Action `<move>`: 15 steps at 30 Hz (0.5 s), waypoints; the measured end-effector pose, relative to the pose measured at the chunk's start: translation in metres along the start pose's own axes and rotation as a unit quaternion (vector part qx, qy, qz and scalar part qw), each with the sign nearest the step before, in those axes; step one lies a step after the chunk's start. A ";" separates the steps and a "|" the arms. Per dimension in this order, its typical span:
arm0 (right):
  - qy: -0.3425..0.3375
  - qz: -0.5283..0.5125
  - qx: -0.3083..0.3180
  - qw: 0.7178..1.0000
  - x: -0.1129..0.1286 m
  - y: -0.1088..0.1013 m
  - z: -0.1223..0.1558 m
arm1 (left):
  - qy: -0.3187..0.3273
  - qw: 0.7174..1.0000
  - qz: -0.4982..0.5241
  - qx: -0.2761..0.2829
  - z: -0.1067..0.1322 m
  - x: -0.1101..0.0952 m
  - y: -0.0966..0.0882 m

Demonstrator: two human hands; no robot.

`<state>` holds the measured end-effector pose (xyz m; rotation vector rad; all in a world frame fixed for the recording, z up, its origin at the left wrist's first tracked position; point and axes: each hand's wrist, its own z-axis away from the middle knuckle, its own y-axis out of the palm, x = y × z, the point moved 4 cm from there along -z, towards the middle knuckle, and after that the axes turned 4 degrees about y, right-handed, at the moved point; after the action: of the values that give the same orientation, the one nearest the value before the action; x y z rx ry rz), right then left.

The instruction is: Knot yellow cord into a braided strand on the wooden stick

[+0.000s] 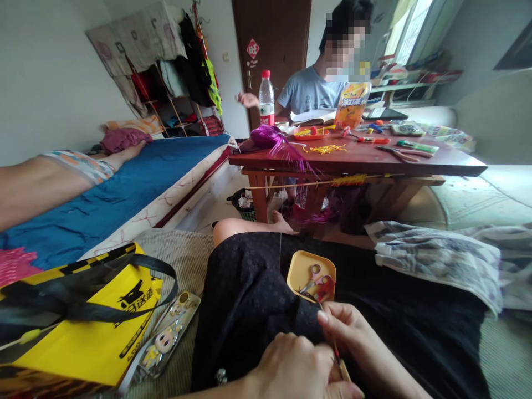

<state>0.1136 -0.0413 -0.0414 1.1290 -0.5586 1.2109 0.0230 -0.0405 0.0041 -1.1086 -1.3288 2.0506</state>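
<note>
My right hand (347, 327) is closed, pinching the dark upper end of a thin stick (342, 370) between thumb and forefinger. The stick has a reddish wrapped part and a pale lower end. Beside it my left hand (293, 366) is curled with its fingers round the stick's lower part, most of its grip hidden by its own back. Just beyond both hands, a small yellow tray (293, 266) rests on a black cloth over my lap. In it lie scissors (315, 277) and dark red strands (326, 289).
A yellow bag (87, 338) and a phone (170, 335) lie at left. Ahead stands a red-brown table (291, 158) with a bottle (266, 102), purple fibres (270, 137) and pliers (399, 154). A person (313, 91) sits behind it; another person's legs (54, 185) lie on the bed.
</note>
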 end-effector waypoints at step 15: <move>0.006 -0.096 -0.041 0.994 -0.010 -0.009 -0.009 | -0.011 0.998 0.041 0.040 -0.005 -0.003 0.002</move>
<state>0.1167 -0.0369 -0.0571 1.0796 -0.4732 1.0195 0.0288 -0.0403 0.0026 -1.1243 -1.2183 2.1619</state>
